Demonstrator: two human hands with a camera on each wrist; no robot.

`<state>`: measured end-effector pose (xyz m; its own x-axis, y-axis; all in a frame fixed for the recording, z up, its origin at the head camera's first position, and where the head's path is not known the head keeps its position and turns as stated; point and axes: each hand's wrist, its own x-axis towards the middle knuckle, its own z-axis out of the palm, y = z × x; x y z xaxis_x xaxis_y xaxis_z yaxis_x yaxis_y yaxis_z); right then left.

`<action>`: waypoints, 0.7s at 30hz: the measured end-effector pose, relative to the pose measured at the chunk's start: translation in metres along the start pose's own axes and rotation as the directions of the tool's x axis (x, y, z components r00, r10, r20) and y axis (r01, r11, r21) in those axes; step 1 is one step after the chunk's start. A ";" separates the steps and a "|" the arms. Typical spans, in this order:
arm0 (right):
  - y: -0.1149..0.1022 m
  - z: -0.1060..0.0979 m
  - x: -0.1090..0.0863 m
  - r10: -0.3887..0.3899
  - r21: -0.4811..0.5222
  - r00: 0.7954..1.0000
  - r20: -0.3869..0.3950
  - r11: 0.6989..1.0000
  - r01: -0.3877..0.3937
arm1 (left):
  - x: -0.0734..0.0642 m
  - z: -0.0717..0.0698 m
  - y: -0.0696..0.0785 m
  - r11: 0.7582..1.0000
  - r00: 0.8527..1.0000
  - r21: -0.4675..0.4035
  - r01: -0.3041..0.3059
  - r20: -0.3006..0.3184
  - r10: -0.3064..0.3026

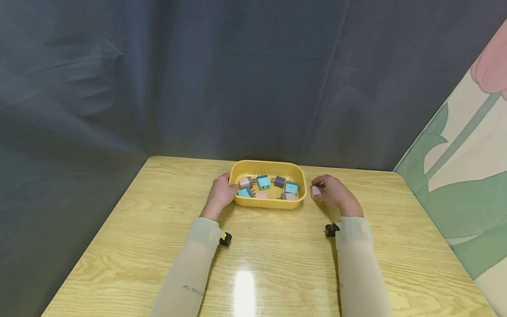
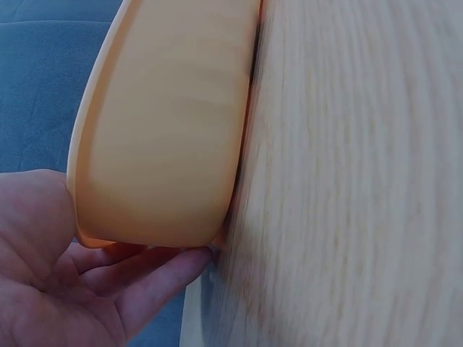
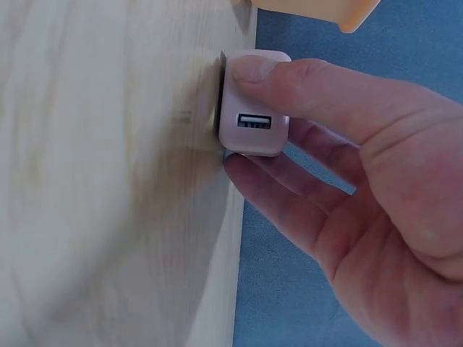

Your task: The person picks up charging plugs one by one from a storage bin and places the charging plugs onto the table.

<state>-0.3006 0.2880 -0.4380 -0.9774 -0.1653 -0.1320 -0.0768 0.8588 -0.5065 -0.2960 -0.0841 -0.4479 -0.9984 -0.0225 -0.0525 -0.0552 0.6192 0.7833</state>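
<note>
A yellow plastic bin [image 1: 269, 204] stands near the back edge of the table. In it lie several USB charger plugs, among them a light blue one [image 1: 263, 182], a dark purple one [image 1: 279, 182] and a pink one [image 1: 245, 182]. My left hand [image 1: 222, 193] grips the bin's left end, thumb at the rim and fingers against the outer wall [image 2: 159, 130]. Just right of the bin, my right hand [image 1: 334, 193] pinches a pink charger plug [image 3: 249, 141] between thumb and fingers, close over the table. Its single USB port faces the right wrist camera.
The wood-grain table [image 1: 277, 251] carries a bright light reflection near its front. Behind it hangs a dark blue-grey curtain [image 1: 253, 79]. A floral-patterned cloth [image 1: 467, 176] runs along the right side. Each sleeved forearm has a small black device at the wrist.
</note>
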 end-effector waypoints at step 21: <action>-0.001 -0.005 -0.001 -0.050 -0.023 0.999 0.009 0.998 0.051 | -0.002 0.000 0.001 1.000 1.000 -0.012 0.026 0.013 -0.025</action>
<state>-0.3001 0.2904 -0.4330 -0.9704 -0.2128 -0.1141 -0.1308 0.8605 -0.4924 -0.2938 -0.0835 -0.4472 -0.9964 -0.0280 -0.0805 -0.0809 0.6087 0.7893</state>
